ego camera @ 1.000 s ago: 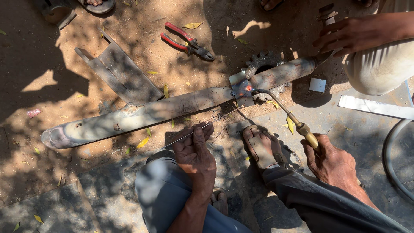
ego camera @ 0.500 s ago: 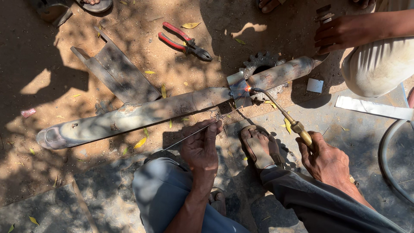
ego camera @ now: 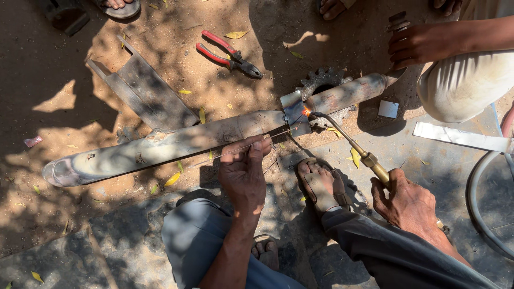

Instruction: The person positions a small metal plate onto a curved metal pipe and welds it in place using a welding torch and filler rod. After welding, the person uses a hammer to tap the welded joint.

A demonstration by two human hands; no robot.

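Outdoors, on dirt and stone ground: a long metal exhaust pipe (ego camera: pixel 176 144) lies just beyond both hands, long axis running from lower left up to upper right, its flattened end pointing left and the narrower end pointing right toward another person's hand (ego camera: pixel 423 43), which steadies that far tip. A small metal patch (ego camera: pixel 295 112) sits on the pipe at the joint, with a toothed sprocket (ego camera: pixel 321 80) behind it. Right hand (ego camera: pixel 409 203) is clenched round the brass handle of a gas torch (ego camera: pixel 348 142), nozzle aimed up-left; a small flame glows at the patch edge. Left hand (ego camera: pixel 243 174) pinches a thin filler rod (ego camera: pixel 241 147), lying nearly parallel to the pipe, tip toward the flame. Judging by this, the joining is under way and the seam not yet closed. Red-handled pliers (ego camera: pixel 227 53) lie well beyond the left hand.
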